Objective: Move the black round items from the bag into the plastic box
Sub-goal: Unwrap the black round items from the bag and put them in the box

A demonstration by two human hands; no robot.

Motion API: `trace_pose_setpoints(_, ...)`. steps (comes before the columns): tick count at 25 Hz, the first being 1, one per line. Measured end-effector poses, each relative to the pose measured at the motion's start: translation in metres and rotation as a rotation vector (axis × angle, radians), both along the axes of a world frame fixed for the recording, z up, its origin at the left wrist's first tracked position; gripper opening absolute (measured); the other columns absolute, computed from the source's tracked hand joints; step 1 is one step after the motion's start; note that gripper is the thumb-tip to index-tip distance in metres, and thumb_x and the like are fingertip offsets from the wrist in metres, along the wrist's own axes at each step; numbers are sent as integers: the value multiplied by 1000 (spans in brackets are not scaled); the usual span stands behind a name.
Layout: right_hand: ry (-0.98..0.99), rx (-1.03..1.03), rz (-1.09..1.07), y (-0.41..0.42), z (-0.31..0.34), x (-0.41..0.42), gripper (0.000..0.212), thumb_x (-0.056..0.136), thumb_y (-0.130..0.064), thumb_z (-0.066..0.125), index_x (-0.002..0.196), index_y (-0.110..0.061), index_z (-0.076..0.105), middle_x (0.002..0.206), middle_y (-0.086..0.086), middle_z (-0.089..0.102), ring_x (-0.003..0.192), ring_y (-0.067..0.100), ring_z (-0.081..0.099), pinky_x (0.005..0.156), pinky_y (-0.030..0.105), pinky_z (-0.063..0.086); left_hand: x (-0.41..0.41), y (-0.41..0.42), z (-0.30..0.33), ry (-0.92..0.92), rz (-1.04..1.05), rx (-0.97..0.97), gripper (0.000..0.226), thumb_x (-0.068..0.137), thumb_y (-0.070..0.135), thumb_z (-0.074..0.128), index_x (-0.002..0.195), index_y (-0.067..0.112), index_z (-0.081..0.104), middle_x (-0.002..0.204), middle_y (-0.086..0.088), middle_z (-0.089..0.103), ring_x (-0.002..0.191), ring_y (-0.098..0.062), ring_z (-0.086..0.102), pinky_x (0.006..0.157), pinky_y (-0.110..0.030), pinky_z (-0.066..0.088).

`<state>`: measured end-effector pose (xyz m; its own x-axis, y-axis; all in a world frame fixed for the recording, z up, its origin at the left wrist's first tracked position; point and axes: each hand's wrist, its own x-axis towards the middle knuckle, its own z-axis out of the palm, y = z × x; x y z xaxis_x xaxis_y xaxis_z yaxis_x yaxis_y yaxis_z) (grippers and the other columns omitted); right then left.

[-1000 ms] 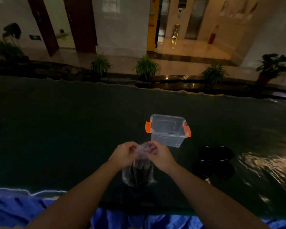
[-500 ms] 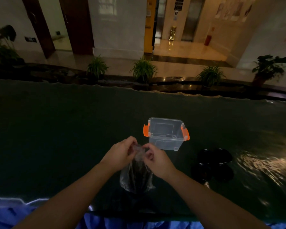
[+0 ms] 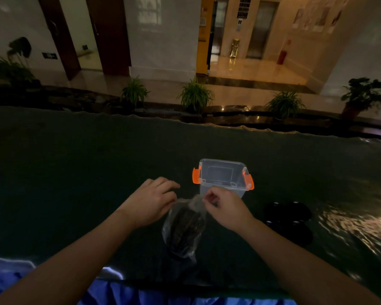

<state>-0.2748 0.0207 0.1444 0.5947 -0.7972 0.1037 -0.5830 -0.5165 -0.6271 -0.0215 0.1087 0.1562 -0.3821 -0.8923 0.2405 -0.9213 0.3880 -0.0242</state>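
The bag [image 3: 184,227] of black discs stands on the table [image 3: 75,172] between the hands, its neck tilted toward the right hand [image 3: 226,208] — which pinches it. The left hand [image 3: 154,200] rests loose beside it, holding nothing. The box [image 3: 222,179] lies just beyond — nearer the right hand.

A crumpled clear plastic bag [image 3: 184,227] holds stacked black round items [image 3: 185,225]. Just beyond it stands a clear plastic box [image 3: 222,190] with orange latches, open. More black round discs [image 3: 288,219] lie right.
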Motion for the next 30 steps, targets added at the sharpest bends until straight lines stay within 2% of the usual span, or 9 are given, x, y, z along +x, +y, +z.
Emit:
trace_pose_setpoints(4, 9, -123, 235, 21, 22, 16, 24, 92, -46, 58, 116, -45, 53, 111, -21, 59, 104, -7, 56, 82, 22, 53, -1, 9, 9, -55, -80, 33, 16, 93, 34, 65, 108, 29, 67, 118, 5, 69, 115, -16, 59, 93, -38, 48)
trace_pose_setpoints(8, 115, -81, 415, 35, 18, 37, 15, 101, -38, 53, 111, -32, 63, 104, -12, 64, 94, 1, 60, 80, 25, 53, 2, 21, 18, -27, -70, 32, 10, 91, 30, 64, 101, 28, 65, 99, 5, 68, 95, -14, 62, 84, -34, 49)
trace_pose_setpoints(12, 263, -143, 384, 32, 8, 39, 28, 104, -41, 50, 104, -23, 71, 101, -3, 65, 90, 8, 58, 79, 34, 53, 12, 30, 19, -77, -49, 181, 20, 99, 37, 51, 115, 33, 61, 108, 7, 61, 99, -11, 54, 88, -33, 43)
trace_pose_setpoints(15, 453, 3, 317, 24, 6, 40, 38, 102, -52, 49, 93, -24, 73, 97, 1, 68, 89, 13, 65, 76, 33, 54, 16, 34, 22, -120, -16, 319, 25, 102, 38, 47, 124, 39, 60, 113, 9, 55, 103, -8, 48, 91, -33, 42)
trace_pose_setpoints(19, 224, 368, 6, 31, 1, 52, 52, 74, -78, 65, 91, -29, 66, 88, -4, 70, 81, 10, 66, 64, 30, 50, 12, 34, 24, -111, 13, 398, 26, 103, 36, 46, 125, 39, 59, 112, 6, 52, 102, -9, 49, 93, -36, 43)
trace_pose_setpoints(21, 211, 419, -17, 36, -5, 60, 47, 70, -70, 76, 93, -29, 67, 91, -6, 70, 83, 8, 66, 67, 33, 54, 10, 32, 24, -112, 23, 436, 27, 103, 36, 45, 126, 39, 59, 111, 6, 51, 98, -8, 48, 92, -36, 44)
trace_pose_setpoints(24, 206, 404, 20, 34, -17, 62, 4, 87, -28, 78, 85, -24, 77, 90, -6, 73, 85, 5, 68, 88, 40, 59, 9, 29, 25, -92, 53, 497, 27, 103, 39, 44, 123, 36, 61, 107, 6, 50, 88, -5, 49, 85, -33, 48)
trace_pose_setpoints(26, 150, 452, -31, 29, -16, 61, 5, 90, -29, 74, 86, -26, 75, 89, -4, 73, 82, 6, 69, 86, 40, 61, 10, 28, 25, -61, 82, 523, 26, 102, 41, 45, 117, 32, 65, 103, 6, 52, 85, -6, 52, 82, -32, 51)
trace_pose_setpoints(30, 110, 556, -117, 31, -14, 66, 56, 66, -68, 77, 101, -28, 61, 98, -5, 68, 88, 12, 66, 64, 31, 50, 7, 25, 25, -26, 90, 552, 27, 102, 39, 46, 114, 28, 68, 100, 5, 53, 84, -8, 54, 80, -32, 51)
